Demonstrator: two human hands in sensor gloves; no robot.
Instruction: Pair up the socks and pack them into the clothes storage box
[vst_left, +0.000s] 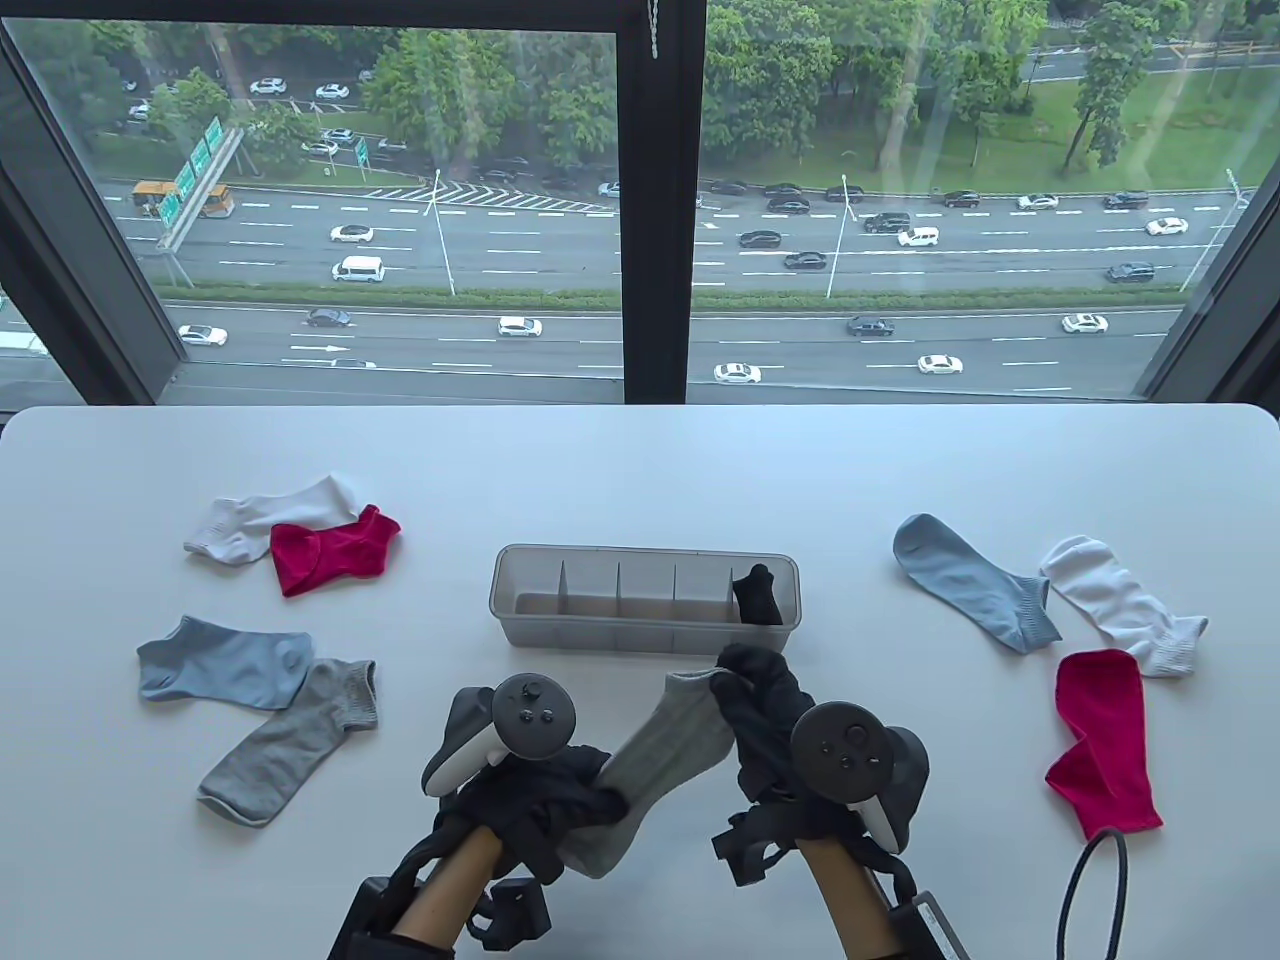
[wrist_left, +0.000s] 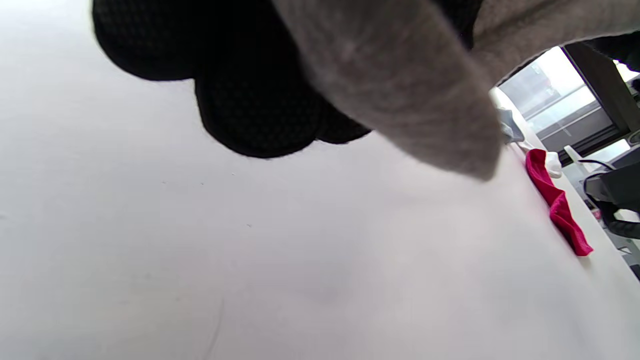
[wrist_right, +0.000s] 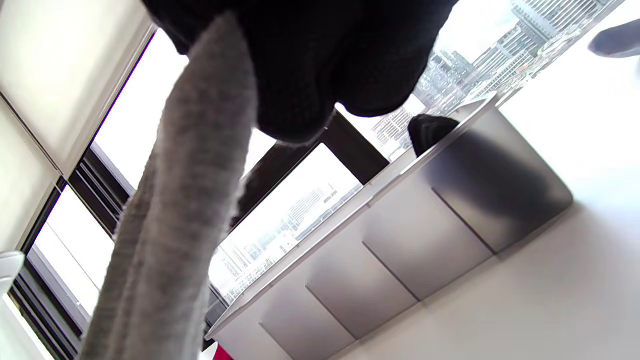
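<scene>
Both hands hold one grey sock (vst_left: 660, 760) stretched between them above the table's near middle. My left hand (vst_left: 560, 800) grips its lower end and my right hand (vst_left: 745, 690) pinches its upper end. The same grey sock (wrist_left: 400, 90) fills the top of the left wrist view and hangs as a grey sock (wrist_right: 185, 225) in the right wrist view. Just beyond stands the clear divided storage box (vst_left: 560, 630), with black socks (vst_left: 757, 595) in its rightmost compartment. A second grey sock (vst_left: 290, 740) lies at the left.
Left of the box lie a white sock (vst_left: 270, 512), a red sock (vst_left: 330, 552) and a light blue sock (vst_left: 222, 662). Right of it lie a light blue sock (vst_left: 975, 580), a white sock (vst_left: 1125, 602) and a red sock (vst_left: 1100, 740). A black cable (vst_left: 1075, 890) loops at the near right edge.
</scene>
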